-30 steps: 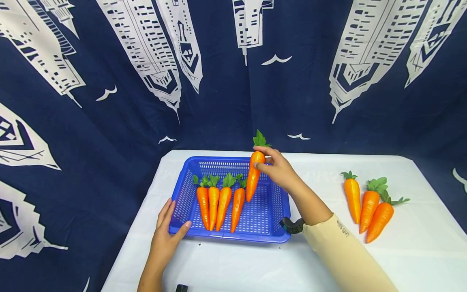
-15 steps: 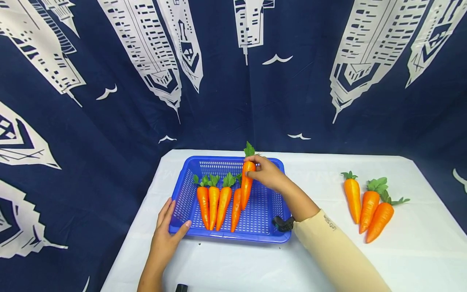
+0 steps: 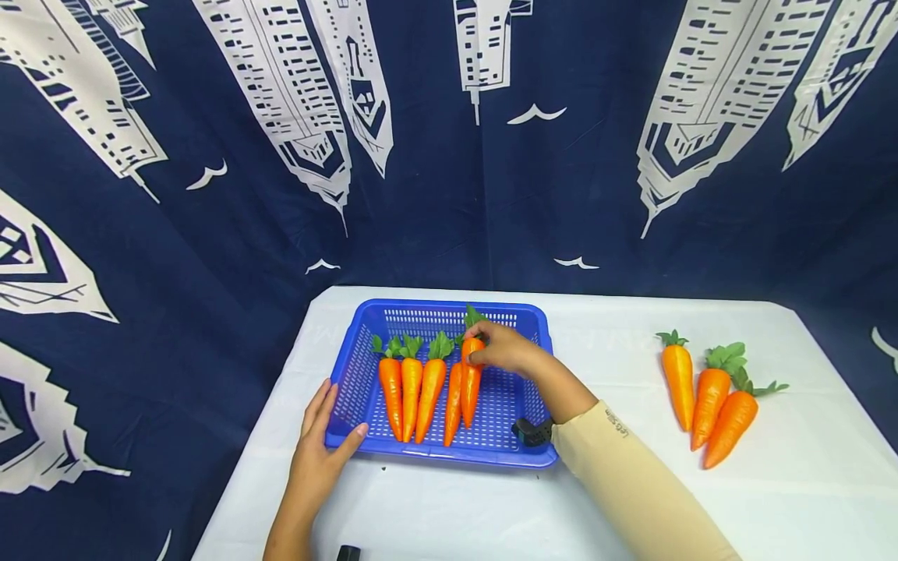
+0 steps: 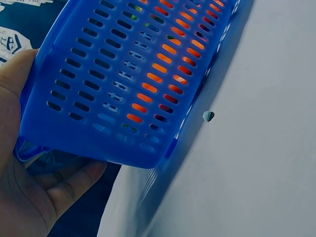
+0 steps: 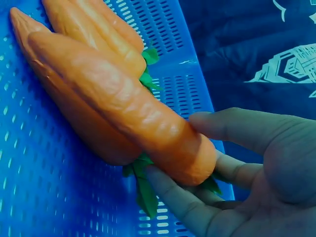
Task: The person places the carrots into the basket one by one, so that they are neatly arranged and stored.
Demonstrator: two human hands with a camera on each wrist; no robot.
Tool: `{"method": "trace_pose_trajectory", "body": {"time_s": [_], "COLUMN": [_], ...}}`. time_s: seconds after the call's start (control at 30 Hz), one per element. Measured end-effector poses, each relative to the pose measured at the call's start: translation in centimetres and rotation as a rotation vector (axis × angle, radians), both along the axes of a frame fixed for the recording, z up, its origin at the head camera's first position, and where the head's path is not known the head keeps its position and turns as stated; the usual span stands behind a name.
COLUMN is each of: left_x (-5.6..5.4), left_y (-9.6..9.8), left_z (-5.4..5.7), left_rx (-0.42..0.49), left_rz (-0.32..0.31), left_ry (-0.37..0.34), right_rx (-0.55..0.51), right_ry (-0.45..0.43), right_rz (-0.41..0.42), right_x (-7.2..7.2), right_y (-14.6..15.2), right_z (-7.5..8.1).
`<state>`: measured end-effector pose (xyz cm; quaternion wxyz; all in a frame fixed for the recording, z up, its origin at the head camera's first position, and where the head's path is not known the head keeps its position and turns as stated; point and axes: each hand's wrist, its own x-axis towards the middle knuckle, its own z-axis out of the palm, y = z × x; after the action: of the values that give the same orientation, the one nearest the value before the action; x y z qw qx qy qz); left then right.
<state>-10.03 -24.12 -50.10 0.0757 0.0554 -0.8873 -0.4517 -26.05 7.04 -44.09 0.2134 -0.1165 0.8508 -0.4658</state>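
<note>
My right hand (image 3: 507,349) pinches a carrot (image 3: 472,389) near its leafy top, low inside the blue plastic basket (image 3: 449,458). In the right wrist view, the gripped carrot (image 5: 128,106) lies across another carrot (image 5: 86,116), overlapping it. Several more carrots (image 3: 431,389) are lined up side by side in the basket's left half, green tops toward the back. My left hand (image 3: 317,452) holds the basket's front left corner, thumb at the front rim and fingers along the left side. In the left wrist view, carrots show orange through the slots of the basket wall (image 4: 89,123).
Three carrots (image 3: 710,401) lie on the white table (image 3: 617,343) to the right of the basket. A dark blue cloth (image 3: 421,218) with white building prints hangs behind the table. A small black object (image 3: 348,553) shows at the bottom edge.
My right hand has moved left and down, bringing its carrot into the basket next to the row. My left hand has stayed at the basket corner.
</note>
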Motion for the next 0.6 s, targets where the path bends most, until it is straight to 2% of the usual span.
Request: {"method": "trace_pose_trajectory", "body": {"time_s": [0.27, 0.6], "left_x": [0.06, -0.03], "left_y": [-0.01, -0.07], "left_z": [-0.07, -0.15], "left_rx": [-0.003, 0.001], "left_rz": [0.003, -0.004], "left_ry": [0.013, 0.015], "right_rx": [0.052, 0.046], "right_ry": [-0.011, -0.044], "right_rz": [0.034, 0.03], "right_x": [0.1, -0.14], "right_y": [-0.1, 0.38], "right_z": [-0.47, -1.02]}}
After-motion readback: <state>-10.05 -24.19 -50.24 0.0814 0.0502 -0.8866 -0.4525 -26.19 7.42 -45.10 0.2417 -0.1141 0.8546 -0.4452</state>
